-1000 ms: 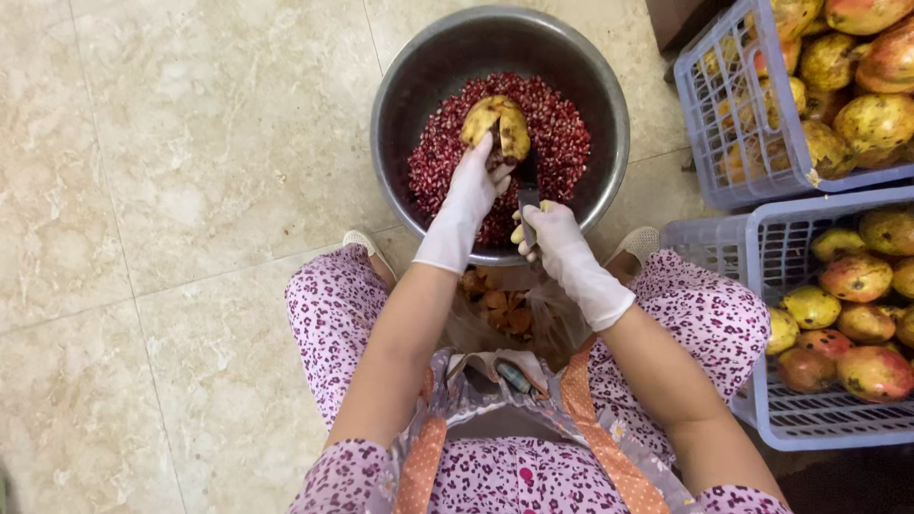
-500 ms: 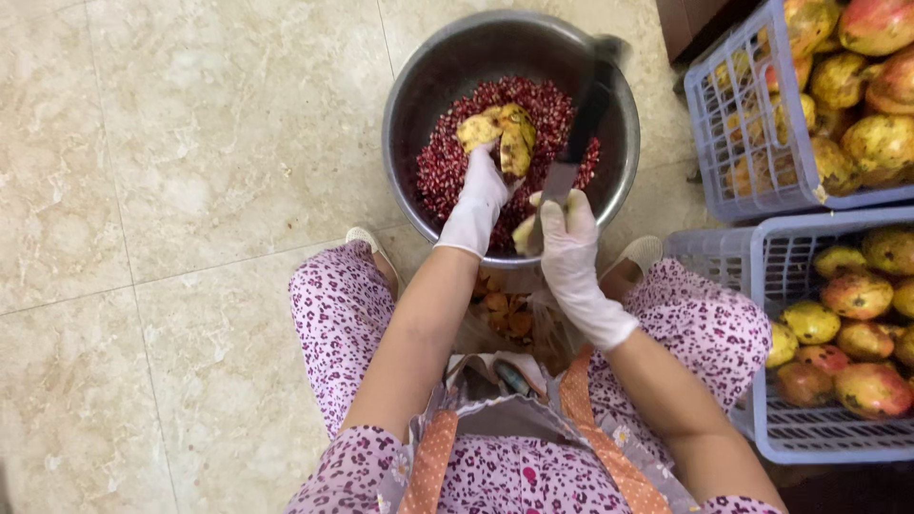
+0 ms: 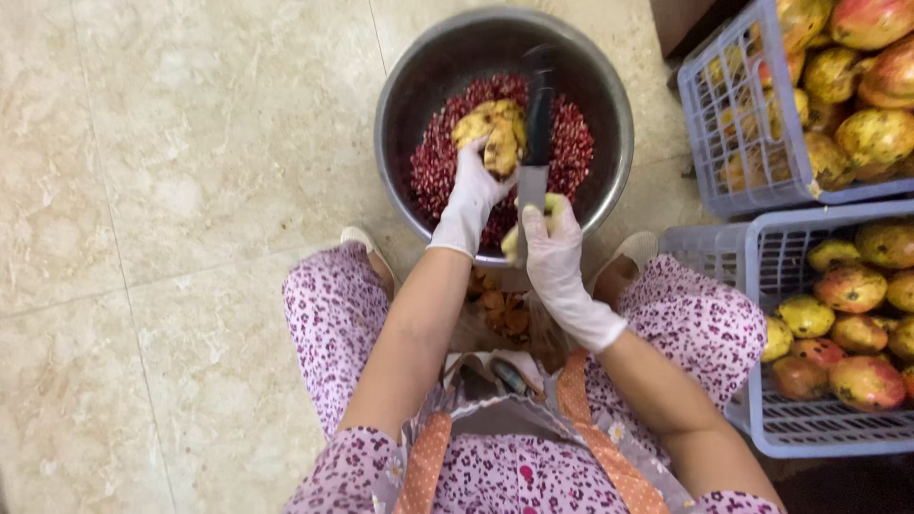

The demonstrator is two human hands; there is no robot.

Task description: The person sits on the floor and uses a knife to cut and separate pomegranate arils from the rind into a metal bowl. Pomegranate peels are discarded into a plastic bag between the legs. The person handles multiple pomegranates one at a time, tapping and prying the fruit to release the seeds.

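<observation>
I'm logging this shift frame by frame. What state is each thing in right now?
Left hand: gloved, gripping a pomegranate piece.
Pomegranate piece: broken open, held over the bowl.
Right hand: gloved, holding a knife.
Knife: handle pointing away over the bowl.
Metal bowl: on the floor, partly filled with red seeds.
Seeds: loose.
Upper crate: full of whole pomegranates.
Lower crate: holds whole pomegranates.

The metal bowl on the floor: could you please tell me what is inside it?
The metal bowl holds a heap of red pomegranate seeds. Over them the left hand holds a yellowish piece of rind. The bowl's bottom beneath the seeds is covered.
</observation>
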